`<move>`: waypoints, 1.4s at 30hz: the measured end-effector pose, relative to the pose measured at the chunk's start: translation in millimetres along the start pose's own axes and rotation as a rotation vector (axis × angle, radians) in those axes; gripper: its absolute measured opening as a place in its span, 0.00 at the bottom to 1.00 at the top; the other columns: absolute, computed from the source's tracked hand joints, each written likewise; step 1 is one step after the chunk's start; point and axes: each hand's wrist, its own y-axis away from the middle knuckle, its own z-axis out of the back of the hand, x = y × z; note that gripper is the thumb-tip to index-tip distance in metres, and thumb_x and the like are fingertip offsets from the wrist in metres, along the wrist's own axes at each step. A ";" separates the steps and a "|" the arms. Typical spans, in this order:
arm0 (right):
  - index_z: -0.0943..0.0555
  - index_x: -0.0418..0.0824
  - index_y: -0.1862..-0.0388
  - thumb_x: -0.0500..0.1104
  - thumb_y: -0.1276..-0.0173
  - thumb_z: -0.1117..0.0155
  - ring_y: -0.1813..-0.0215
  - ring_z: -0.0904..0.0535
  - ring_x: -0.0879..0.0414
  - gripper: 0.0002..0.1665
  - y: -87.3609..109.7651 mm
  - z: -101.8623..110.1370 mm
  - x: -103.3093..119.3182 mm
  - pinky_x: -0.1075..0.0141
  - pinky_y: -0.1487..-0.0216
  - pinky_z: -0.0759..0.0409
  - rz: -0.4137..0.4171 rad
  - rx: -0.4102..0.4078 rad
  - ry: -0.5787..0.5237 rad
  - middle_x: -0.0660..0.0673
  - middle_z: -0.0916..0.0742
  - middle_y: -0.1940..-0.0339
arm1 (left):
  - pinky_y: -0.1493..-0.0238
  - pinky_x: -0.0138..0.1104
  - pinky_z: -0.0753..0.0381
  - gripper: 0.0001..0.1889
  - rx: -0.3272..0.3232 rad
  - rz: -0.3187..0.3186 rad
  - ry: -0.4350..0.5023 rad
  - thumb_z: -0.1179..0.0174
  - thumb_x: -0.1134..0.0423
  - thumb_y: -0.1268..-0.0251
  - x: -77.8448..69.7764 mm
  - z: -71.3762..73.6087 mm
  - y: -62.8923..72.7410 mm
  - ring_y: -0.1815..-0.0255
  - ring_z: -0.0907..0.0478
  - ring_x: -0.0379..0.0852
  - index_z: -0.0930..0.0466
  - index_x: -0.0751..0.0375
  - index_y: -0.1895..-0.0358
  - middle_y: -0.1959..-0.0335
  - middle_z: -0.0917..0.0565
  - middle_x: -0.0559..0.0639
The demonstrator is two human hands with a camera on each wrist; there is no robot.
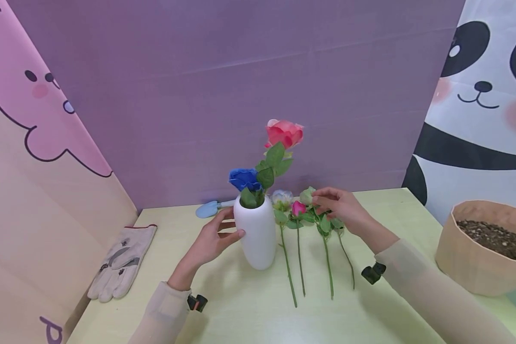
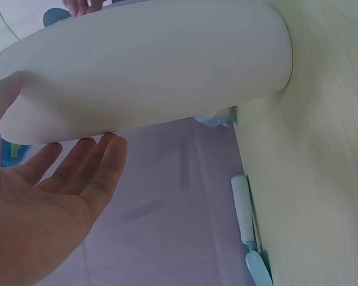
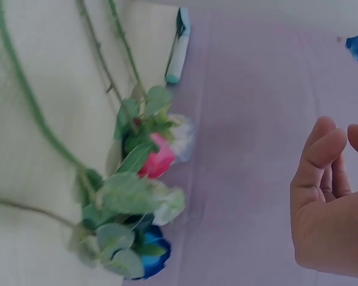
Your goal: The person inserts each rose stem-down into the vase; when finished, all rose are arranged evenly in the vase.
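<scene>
On the far left, a pink cartoon figure (image 1: 34,110) spreads over the pale side wall (image 1: 34,220), meeting a purple backdrop (image 1: 241,71) that fills the back, faint creases running across it. Below that lies the pale yellow table (image 1: 236,315), its faint wood grain showing in the left wrist view, and near its left edge rests a whitish work glove (image 1: 122,263), fingers toward the front! Along the back edge, a light blue trowel (image 1: 207,209), its handle running behind the vase. Now the left hand (image 1: 210,241), thumb and fingers gripping the white vase (image 1: 258,234), roughly upright around the middle of the table, a blue rose (image 1: 244,178) and a taller coral-pink rose (image 1: 285,133) rising from its mouth. Just right, loose flowers lie on the table, stems toward the front: a whitish bloom (image 1: 282,197), a magenta one (image 1: 298,208), a pale green one (image 1: 307,196) and, in the right wrist view, a blue bloom (image 3: 155,256). Over them hovers the right hand (image 1: 339,208), fingers loosely bent, holding nothing. Far right, a tan pot (image 1: 468,258) of dark soil (image 1: 494,239) beneath a panda print (image 1: 481,105)
</scene>
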 end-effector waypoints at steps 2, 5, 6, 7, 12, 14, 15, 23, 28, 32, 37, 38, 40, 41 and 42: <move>0.26 0.39 0.35 0.55 0.25 0.40 0.57 0.16 0.58 0.28 0.1 3.6 -4.6 0.62 0.61 0.17 -0.003 0.001 0.008 0.54 0.16 0.53 | 0.35 0.49 0.21 0.37 0.001 -0.001 0.003 0.33 0.48 0.35 0.3 0.1 0.0 0.32 0.25 0.59 0.38 0.45 0.26 0.30 0.28 0.53; 0.27 0.37 0.34 0.54 0.24 0.41 0.55 0.16 0.56 0.29 -0.6 9.5 -13.2 0.62 0.59 0.17 -0.016 0.001 0.030 0.53 0.17 0.53 | 0.34 0.49 0.21 0.36 0.001 0.004 0.007 0.33 0.49 0.35 0.4 -0.1 0.2 0.32 0.25 0.59 0.38 0.45 0.26 0.30 0.28 0.53; 0.27 0.37 0.34 0.54 0.24 0.42 0.55 0.16 0.56 0.29 -1.1 11.4 -16.4 0.62 0.59 0.17 -0.021 0.002 0.037 0.53 0.17 0.53 | 0.34 0.49 0.21 0.36 -0.001 0.005 0.009 0.33 0.49 0.35 0.4 -0.2 0.2 0.32 0.26 0.59 0.38 0.45 0.26 0.30 0.28 0.53; 0.27 0.36 0.34 0.54 0.24 0.42 0.55 0.16 0.56 0.29 -1.6 13.4 -19.7 0.62 0.58 0.17 -0.025 0.002 0.039 0.53 0.16 0.53 | 0.34 0.49 0.21 0.36 -0.002 0.006 0.010 0.33 0.49 0.35 -0.1 -0.2 0.5 0.32 0.26 0.59 0.38 0.45 0.26 0.30 0.28 0.53; 0.28 0.35 0.34 0.53 0.23 0.43 0.57 0.15 0.61 0.29 -3.2 23.3 -34.8 0.64 0.58 0.16 -0.037 0.001 0.049 0.54 0.16 0.55 | 0.34 0.49 0.21 0.37 -0.004 0.008 0.010 0.33 0.49 0.36 -0.9 -0.3 0.7 0.32 0.26 0.59 0.38 0.45 0.26 0.30 0.28 0.53; 0.28 0.35 0.34 0.53 0.23 0.43 0.57 0.15 0.61 0.29 -3.7 27.1 -40.3 0.63 0.58 0.16 -0.046 -0.001 0.053 0.54 0.15 0.56 | 0.34 0.49 0.21 0.37 -0.003 0.010 0.007 0.33 0.49 0.36 -1.3 -0.2 0.8 0.32 0.25 0.59 0.38 0.45 0.26 0.30 0.28 0.53; 0.28 0.35 0.34 0.53 0.23 0.44 0.58 0.15 0.61 0.29 -4.2 28.7 -43.3 0.63 0.58 0.17 -0.053 -0.001 0.057 0.55 0.15 0.56 | 0.34 0.49 0.21 0.37 -0.002 0.010 0.006 0.33 0.48 0.36 -1.5 -0.2 0.9 0.32 0.26 0.59 0.39 0.45 0.26 0.30 0.28 0.53; 0.27 0.37 0.36 0.55 0.24 0.43 0.57 0.16 0.60 0.28 -6.7 39.7 -66.6 0.62 0.58 0.16 -0.112 0.010 0.063 0.52 0.14 0.54 | 0.34 0.50 0.22 0.38 -0.002 0.012 0.006 0.33 0.48 0.36 -1.5 -0.2 0.6 0.32 0.26 0.59 0.39 0.44 0.25 0.30 0.28 0.52; 0.29 0.35 0.33 0.54 0.22 0.46 0.50 0.15 0.54 0.30 -9.0 45.4 -81.9 0.60 0.55 0.16 -0.160 0.013 0.083 0.49 0.14 0.49 | 0.34 0.50 0.22 0.37 -0.003 0.017 0.002 0.33 0.48 0.35 -0.7 0.0 -0.1 0.32 0.26 0.57 0.39 0.44 0.25 0.30 0.28 0.52; 0.32 0.32 0.30 0.54 0.21 0.47 0.46 0.16 0.49 0.32 -10.8 48.8 -95.3 0.60 0.53 0.16 -0.190 0.018 0.094 0.38 0.16 0.42 | 0.33 0.51 0.22 0.37 -0.004 0.019 0.008 0.33 0.49 0.35 -0.7 -0.3 -0.7 0.32 0.26 0.58 0.39 0.45 0.25 0.30 0.28 0.53; 0.35 0.30 0.28 0.53 0.21 0.47 0.50 0.16 0.54 0.34 -10.6 50.7 -111.2 0.64 0.54 0.16 -0.250 0.026 0.041 0.38 0.16 0.42 | 0.34 0.50 0.22 0.37 -0.005 0.020 0.008 0.33 0.49 0.35 -0.9 -0.8 -0.9 0.32 0.26 0.59 0.39 0.46 0.25 0.29 0.28 0.53; 0.35 0.29 0.28 0.52 0.21 0.47 0.51 0.15 0.56 0.34 -10.2 50.7 -113.6 0.64 0.54 0.16 -0.261 0.026 0.025 0.39 0.15 0.43 | 0.34 0.50 0.22 0.37 -0.004 0.020 0.006 0.33 0.49 0.35 -0.9 -0.9 -0.9 0.32 0.26 0.59 0.39 0.46 0.25 0.29 0.28 0.53; 0.36 0.28 0.28 0.51 0.21 0.47 0.54 0.15 0.58 0.34 -9.4 50.4 -118.2 0.65 0.55 0.15 -0.279 0.022 0.000 0.42 0.14 0.45 | 0.34 0.50 0.22 0.37 -0.005 0.023 0.004 0.33 0.49 0.35 -0.8 -0.8 -0.8 0.32 0.26 0.59 0.39 0.45 0.25 0.30 0.28 0.53; 0.35 0.28 0.29 0.51 0.21 0.46 0.55 0.15 0.60 0.34 -9.1 50.0 -120.0 0.66 0.56 0.15 -0.287 0.018 -0.007 0.43 0.13 0.46 | 0.34 0.50 0.22 0.37 -0.005 0.025 0.003 0.33 0.48 0.35 -0.8 -0.6 -0.7 0.32 0.26 0.59 0.39 0.45 0.25 0.30 0.28 0.53; 0.35 0.28 0.29 0.50 0.21 0.46 0.56 0.15 0.60 0.34 -8.8 49.6 -121.8 0.66 0.57 0.16 -0.288 0.019 -0.009 0.44 0.13 0.48 | 0.34 0.50 0.22 0.37 -0.005 0.024 0.003 0.33 0.48 0.35 -0.7 -0.5 -0.7 0.32 0.26 0.59 0.39 0.45 0.25 0.30 0.28 0.53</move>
